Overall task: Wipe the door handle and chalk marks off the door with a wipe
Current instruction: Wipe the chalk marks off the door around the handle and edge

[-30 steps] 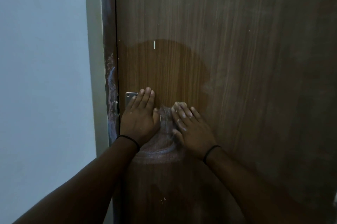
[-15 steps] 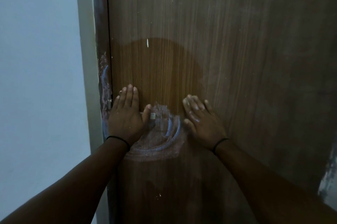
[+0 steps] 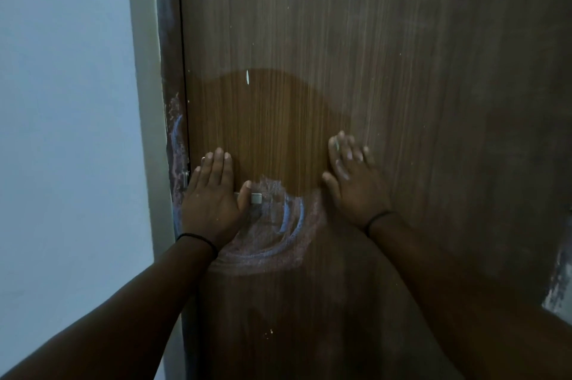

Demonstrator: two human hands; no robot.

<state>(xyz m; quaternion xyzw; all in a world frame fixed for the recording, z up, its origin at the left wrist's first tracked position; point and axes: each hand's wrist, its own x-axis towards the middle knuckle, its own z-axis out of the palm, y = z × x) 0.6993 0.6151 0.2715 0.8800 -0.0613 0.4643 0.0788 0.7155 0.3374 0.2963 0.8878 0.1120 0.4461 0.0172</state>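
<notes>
A brown wooden door (image 3: 371,70) fills the view. My left hand (image 3: 210,197) lies flat over the metal door handle (image 3: 256,198), fingers straight, thumb across the lever; only the handle's end shows. My right hand (image 3: 353,181) lies flat on the door to the right, fingers spread and dusted with chalk. Between the hands, curved pink and blue chalk marks (image 3: 278,234) smear the wood. More chalk marks (image 3: 176,156) run along the door frame's edge. No wipe is visible.
A pale wall (image 3: 62,132) and light door frame (image 3: 142,101) stand on the left. A darker rubbed patch (image 3: 263,119) sits above the handle, with a small white fleck (image 3: 247,76). A scuffed wall strip (image 3: 560,280) shows at the right edge.
My right hand has slid to the right and up, away from the handle, uncovering the chalk arcs. My left hand has stayed over the handle, now hiding more of it.
</notes>
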